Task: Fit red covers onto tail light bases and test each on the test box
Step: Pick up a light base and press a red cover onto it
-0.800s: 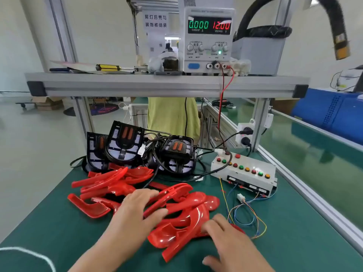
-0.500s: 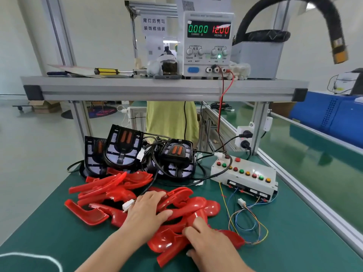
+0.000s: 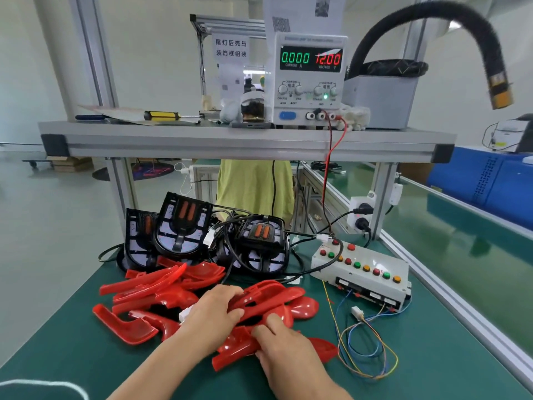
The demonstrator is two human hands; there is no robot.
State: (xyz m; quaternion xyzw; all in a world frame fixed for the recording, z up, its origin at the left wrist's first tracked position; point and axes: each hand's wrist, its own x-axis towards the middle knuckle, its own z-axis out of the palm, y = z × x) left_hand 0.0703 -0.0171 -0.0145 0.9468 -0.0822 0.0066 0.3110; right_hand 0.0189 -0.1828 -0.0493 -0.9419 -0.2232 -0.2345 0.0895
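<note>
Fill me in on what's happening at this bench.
A person is digging through a pile of red covers on the green bench. The left hand grips one cover and the right hand holds another just below it. The black bases stand bare behind the pile. The test box sits to the right, and the power supply on the shelf reads zero current.

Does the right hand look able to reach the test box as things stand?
Probably yes: the right hand grips a red cover, but only bare mat and loose wires lie between it and the test box.
</note>
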